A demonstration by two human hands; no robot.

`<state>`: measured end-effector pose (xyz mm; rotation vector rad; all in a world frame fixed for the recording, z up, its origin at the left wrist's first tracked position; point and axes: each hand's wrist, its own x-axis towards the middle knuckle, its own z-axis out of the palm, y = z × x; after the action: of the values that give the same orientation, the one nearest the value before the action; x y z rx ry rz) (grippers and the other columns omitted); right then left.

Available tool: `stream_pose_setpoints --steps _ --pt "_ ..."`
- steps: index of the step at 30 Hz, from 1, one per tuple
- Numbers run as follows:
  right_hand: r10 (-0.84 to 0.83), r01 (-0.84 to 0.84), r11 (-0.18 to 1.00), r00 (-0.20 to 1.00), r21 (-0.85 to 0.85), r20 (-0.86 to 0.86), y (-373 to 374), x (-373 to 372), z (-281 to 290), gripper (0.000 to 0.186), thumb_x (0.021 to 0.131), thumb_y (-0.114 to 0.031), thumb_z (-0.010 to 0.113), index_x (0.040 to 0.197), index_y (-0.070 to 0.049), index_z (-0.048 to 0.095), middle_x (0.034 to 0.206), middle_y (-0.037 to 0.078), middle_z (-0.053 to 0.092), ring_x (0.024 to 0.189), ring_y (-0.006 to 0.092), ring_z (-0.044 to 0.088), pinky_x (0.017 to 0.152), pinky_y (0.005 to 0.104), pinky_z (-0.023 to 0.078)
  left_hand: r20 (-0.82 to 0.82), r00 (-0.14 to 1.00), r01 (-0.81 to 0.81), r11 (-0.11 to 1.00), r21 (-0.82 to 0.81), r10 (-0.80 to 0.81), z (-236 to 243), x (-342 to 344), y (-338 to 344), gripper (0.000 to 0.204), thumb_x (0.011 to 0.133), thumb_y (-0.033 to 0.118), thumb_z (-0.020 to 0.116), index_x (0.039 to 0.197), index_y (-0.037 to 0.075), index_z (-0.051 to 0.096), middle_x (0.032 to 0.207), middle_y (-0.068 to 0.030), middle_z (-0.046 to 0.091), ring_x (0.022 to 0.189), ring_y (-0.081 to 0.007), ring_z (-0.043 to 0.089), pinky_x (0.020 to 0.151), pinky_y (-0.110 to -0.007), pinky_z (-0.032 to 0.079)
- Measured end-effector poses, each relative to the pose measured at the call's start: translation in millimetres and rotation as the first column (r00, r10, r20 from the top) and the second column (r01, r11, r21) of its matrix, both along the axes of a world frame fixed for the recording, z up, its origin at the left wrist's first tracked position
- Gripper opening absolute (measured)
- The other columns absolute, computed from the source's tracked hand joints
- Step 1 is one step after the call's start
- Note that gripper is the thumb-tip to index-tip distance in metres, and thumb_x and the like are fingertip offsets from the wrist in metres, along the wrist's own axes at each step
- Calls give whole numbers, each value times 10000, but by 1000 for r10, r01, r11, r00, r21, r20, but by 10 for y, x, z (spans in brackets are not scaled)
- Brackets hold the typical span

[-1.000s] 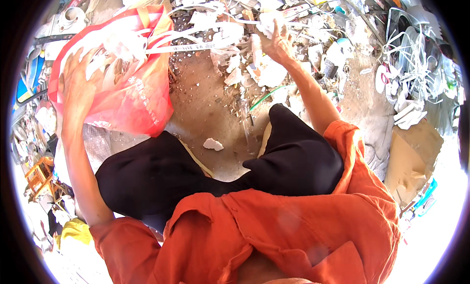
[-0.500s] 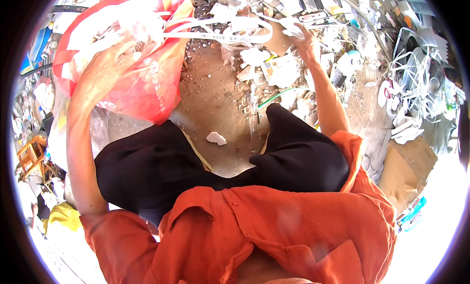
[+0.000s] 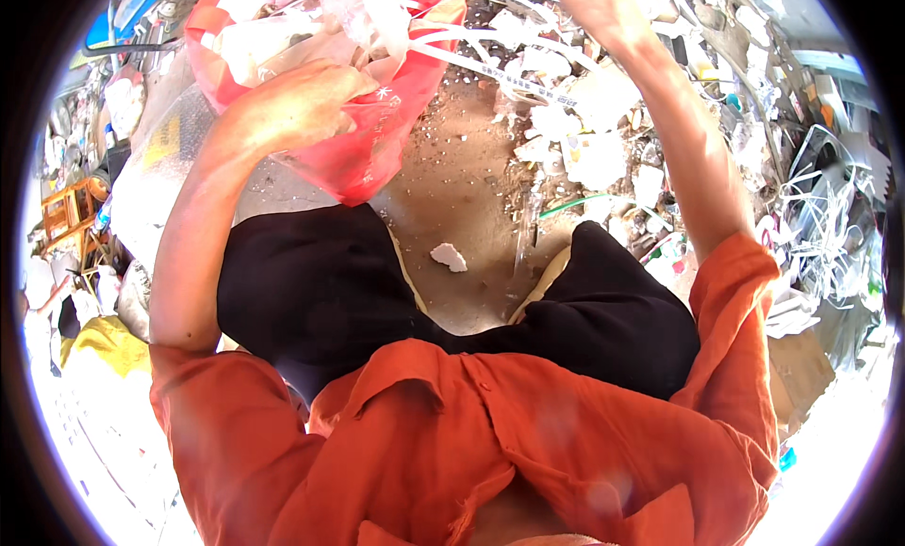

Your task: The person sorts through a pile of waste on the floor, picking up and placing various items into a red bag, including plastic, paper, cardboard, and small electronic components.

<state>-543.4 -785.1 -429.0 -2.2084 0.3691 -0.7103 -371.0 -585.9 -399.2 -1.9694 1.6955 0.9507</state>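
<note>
Bare brown floor spreads beyond the seated person's black trousers, pale scraps crowding its right edge. At its far left corner is the red bag, open-mouthed and stuffed with pale plastic. The left hand lies against the bag, fingers curled; I can't tell whether they clench anything. The right hand reaches over the far scraps, cut off, its grip impossible to tell. White straps extend rightward from the bag. A green strand lies just beyond the right knee, a white chunk between the knees.
</note>
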Motion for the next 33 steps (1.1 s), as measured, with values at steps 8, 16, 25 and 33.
stream_pose_setpoints --steps 8,16,25,33 --pt "-37 36 999 997 -18 -69 -213 -60 -72 225 769 -113 581 933 29 642 780 131 656 720 143 609 651 274 479 -61 995 -80 997 0 80 45 -38 111 482 798 145 572 1265 75 477 1206 -184 530 1103 -328 506 948 -361 374" --pt "1 172 984 262 47 -965 -113 -1635 -1928 850 743 -535 642 1184 140 373 975 332 570 896 391 602 788 445 483 -140 988 -84 990 -109 69 -34 134 147 423 798 107 527 1213 23 517 1177 -218 533 1102 -330 498 927 -359 388" --pt "-158 573 727 677 379 -719 523 -2106 -2345 1141 573 -119 814 1378 81 31 1133 266 529 1099 348 500 945 390 410 -169 970 -189 979 -79 174 -142 220 131 333 807 73 470 1111 -27 561 1040 -214 601 948 -325 575 835 -361 432" --pt "-390 488 382 855 785 -342 -59 -1925 -1936 282 715 -62 717 960 47 629 893 111 667 788 156 634 719 268 501 -162 963 -221 975 -16 216 -97 173 38 340 804 95 528 1120 -27 561 1096 -212 589 1014 -314 576 883 -321 424"
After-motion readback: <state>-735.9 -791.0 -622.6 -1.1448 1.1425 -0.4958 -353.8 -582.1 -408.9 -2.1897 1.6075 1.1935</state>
